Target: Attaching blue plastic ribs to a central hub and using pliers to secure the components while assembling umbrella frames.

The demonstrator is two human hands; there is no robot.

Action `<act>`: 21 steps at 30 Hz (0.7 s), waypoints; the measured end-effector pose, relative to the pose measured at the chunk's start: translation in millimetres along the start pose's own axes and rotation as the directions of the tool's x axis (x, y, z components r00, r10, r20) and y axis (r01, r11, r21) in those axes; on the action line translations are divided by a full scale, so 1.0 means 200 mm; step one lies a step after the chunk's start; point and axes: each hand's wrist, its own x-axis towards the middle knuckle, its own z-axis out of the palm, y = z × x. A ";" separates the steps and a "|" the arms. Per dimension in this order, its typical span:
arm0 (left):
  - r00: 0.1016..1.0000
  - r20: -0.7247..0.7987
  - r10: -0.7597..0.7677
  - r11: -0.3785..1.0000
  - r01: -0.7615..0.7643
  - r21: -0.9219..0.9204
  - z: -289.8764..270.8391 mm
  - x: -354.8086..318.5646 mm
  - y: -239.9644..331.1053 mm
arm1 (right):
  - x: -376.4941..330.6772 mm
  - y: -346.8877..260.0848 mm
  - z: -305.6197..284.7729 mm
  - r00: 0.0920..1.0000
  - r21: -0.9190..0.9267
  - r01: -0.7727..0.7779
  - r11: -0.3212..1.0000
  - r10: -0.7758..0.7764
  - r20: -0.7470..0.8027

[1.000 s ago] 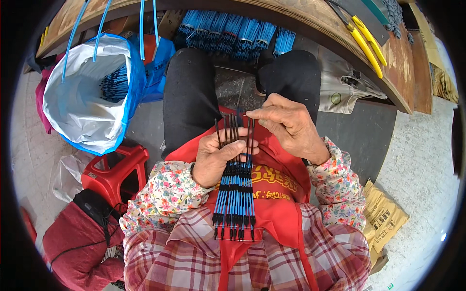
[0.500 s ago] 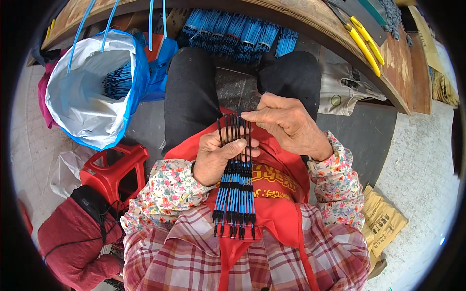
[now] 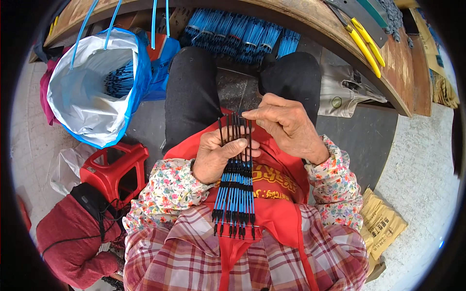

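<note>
sleeves (image 3: 167, 186): white floral | top (image 3: 170, 257): red-white plaid | apron (image 3: 279, 220): red, yellow lettering (image 3: 275, 180) | trousers (image 3: 191, 92): black | hands (image 3: 216, 156): bare

Brightness peaks on the pale floor (image 3: 422, 145) at three o'clock; shadow gathers beneath the wooden workbench (image 3: 310, 13) at twelve. Fisheye distortion bows the workbench's edge, with black vignetting around the rim.

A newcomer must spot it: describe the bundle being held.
Find the red apron. Over it, the left hand holds a fan of thin blue-and-black rods. Unlike the blue bundles beneath the wooden bench, these spread apart.
</note>
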 end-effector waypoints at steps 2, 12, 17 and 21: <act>0.999 0.003 -0.035 0.999 0.035 -0.016 0.00 0.01 0.00 | -0.03 0.01 0.03 0.995 0.027 -0.061 0.998 0.063 -0.076; 0.996 0.028 -0.090 0.996 0.090 -0.006 0.00 0.02 0.01 | -0.03 -0.01 0.00 0.996 -0.155 0.000 0.988 -0.014 -0.092; 0.994 0.060 -0.095 0.995 0.093 0.026 0.00 0.03 0.03 | 0.00 -0.01 -0.03 0.998 -0.230 0.032 0.973 -0.046 -0.053; 0.991 0.067 -0.119 0.993 0.119 0.002 -0.01 0.03 0.03 | -0.03 0.03 0.02 0.992 -0.023 -0.062 0.998 0.059 -0.108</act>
